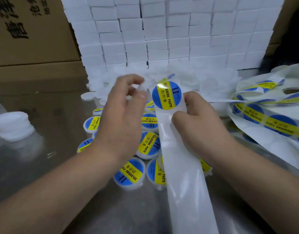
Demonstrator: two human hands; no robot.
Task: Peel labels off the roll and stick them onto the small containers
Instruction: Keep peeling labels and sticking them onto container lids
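A bunch of small pots in the middle of the table already have blue and yellow labels, but a big heap of bare white pots waits by the far edge, so lots is left. The right hand pinches the shiny strip just under the next label, which is not peeled off yet; the roll lies at the right edge. The left hand has curled fingers, too blurry to tell if they hold anything.

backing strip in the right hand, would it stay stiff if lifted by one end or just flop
Probably floppy: the backing strip curves where the right hand pinches it and trails loosely. Likely slippery, as its surface shines. It looks thin and light, so a push would probably crumple it.
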